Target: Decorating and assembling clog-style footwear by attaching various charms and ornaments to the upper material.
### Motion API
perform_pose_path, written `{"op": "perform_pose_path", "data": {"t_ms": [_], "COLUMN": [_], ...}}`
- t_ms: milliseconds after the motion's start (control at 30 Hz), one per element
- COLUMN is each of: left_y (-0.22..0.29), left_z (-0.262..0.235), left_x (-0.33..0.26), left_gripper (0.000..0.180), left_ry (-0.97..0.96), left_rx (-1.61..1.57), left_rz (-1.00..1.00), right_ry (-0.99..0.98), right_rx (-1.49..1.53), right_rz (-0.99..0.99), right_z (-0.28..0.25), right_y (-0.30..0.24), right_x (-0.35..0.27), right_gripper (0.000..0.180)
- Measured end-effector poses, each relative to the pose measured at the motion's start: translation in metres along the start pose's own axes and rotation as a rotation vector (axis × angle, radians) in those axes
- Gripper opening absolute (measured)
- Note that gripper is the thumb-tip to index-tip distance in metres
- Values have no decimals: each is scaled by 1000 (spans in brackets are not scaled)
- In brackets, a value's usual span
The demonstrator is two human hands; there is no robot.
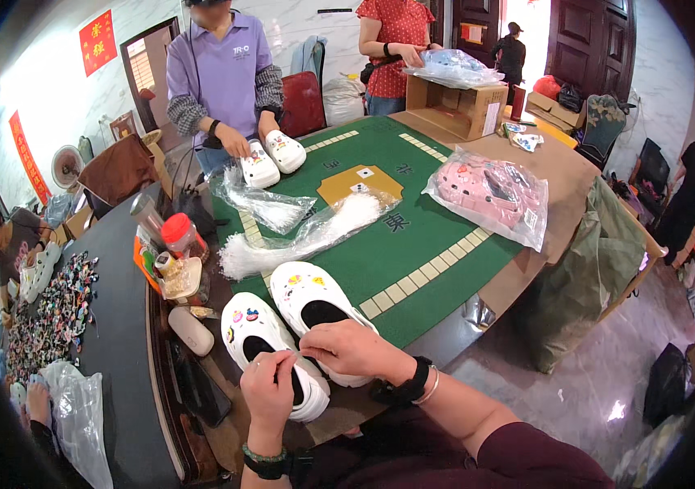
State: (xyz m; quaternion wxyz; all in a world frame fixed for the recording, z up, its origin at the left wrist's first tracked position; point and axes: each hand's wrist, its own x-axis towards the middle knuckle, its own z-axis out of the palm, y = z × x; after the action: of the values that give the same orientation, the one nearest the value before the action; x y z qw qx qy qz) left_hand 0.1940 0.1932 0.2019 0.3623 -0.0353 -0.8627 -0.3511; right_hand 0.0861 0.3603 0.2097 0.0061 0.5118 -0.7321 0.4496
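Two white clogs stand side by side in front of me, toes pointing away. The left clog [243, 319] and the right clog [303, 285] both carry small colourful charms on their toes. My left hand [270, 395] is over the left clog's heel, fingertips pinched together. Beside it, my right hand [349, 349] reaches across the right clog's opening, its fingers also pinched and almost meeting the left ones. Whatever lies between the fingertips is too small or hidden to make out.
Beyond the clogs, bags of white strands [315, 236] lie on a green mat [437, 236]. Bagged pink clogs [490, 196] rest at the right. A red-lidded jar [183, 235] and a white case [191, 331] sit left. Across the table, a person handles white clogs [270, 163]; another stands behind a cardboard box [453, 106].
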Motion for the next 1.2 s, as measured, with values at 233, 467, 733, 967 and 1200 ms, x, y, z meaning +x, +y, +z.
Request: {"op": "perform_pose_path", "data": {"t_ms": [233, 467, 733, 967, 1200], "left_y": [1, 1, 1, 2, 1], "left_z": [0, -1, 2, -2, -4], "left_x": [-1, -2, -3, -3, -1], "left_gripper": [4, 4, 16, 7, 4], "left_ry": [6, 31, 65, 13, -28], "left_rx": [13, 8, -103, -27, -23], "left_rz": [6, -41, -128, -47, -47], "right_ry": [10, 167, 77, 64, 17], "right_rx": [6, 4, 25, 60, 70], "right_rz": [-7, 100, -10, -41, -21], "right_z": [-1, 1, -6, -5, -7], "right_y": [-5, 1, -3, -4, -7], "right_x": [-3, -5, -2, -2, 0], "right_gripper": [12, 8, 8, 9, 9]}}
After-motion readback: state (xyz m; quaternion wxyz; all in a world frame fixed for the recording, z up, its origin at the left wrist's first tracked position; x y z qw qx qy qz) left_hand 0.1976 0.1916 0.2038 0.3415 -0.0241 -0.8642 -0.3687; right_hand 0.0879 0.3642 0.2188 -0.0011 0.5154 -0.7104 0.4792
